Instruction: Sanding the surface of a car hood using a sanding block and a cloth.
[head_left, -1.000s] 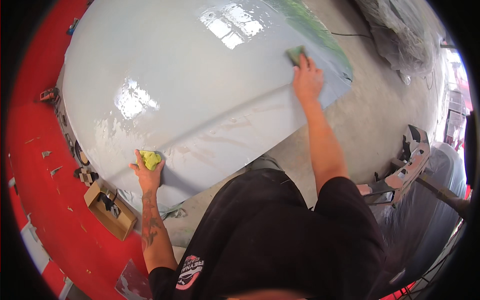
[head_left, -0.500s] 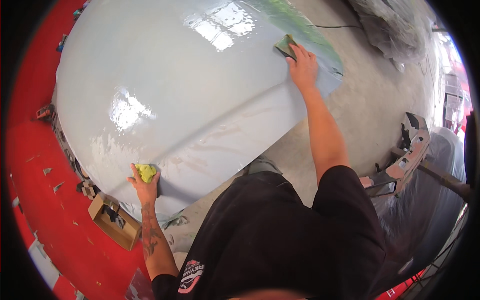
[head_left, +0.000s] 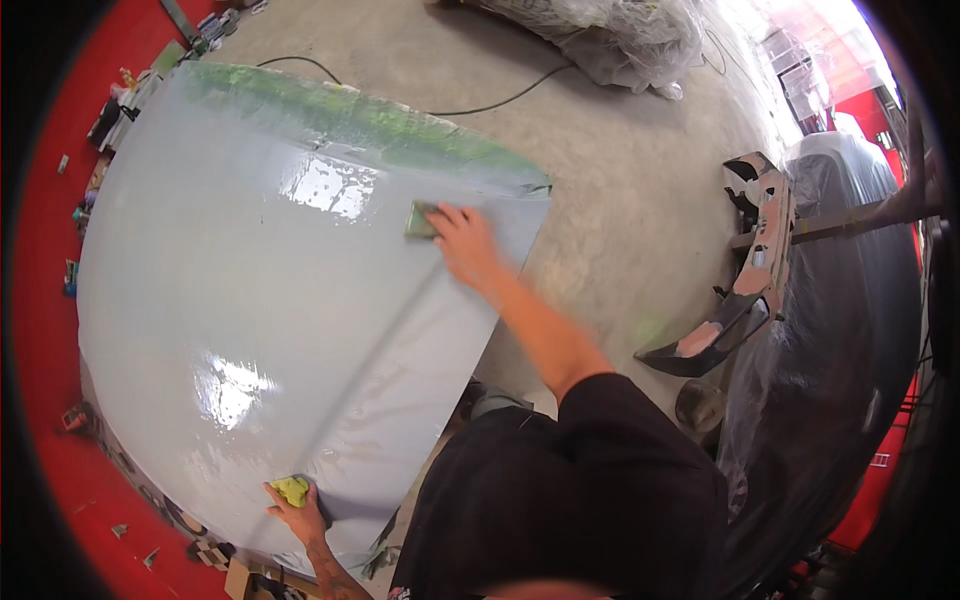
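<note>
A large pale grey panel (head_left: pixel 250 300), wet and glossy, spreads out in front of me. It looks like a car hood. My right hand (head_left: pixel 466 245) presses a flat green sanding pad (head_left: pixel 421 220) to its surface, near the right side and a little in from the green border. Whether the pad is bare sandpaper or paper over a block, I cannot tell. At the near left, my left hand (head_left: pixel 303 518) is closed around a crumpled yellow sponge or cloth (head_left: pixel 291 489) resting on the panel.
A green-stained border (head_left: pixel 330 120) runs along the panel's far edge. A dark cable (head_left: pixel 500 103) crosses the concrete floor. Plastic-wrapped bulk (head_left: pixel 610 45) lies beyond. To the right stand a patchy bumper (head_left: pixel 762 260) and a plastic-covered dark shape (head_left: pixel 840 370). A cardboard box (head_left: pixel 238 578) sits lower left.
My view has swung up and right, showing more floor. The right hand has slid the green pad away from the green border, toward me. My left hand still holds the yellow sponge or cloth.
</note>
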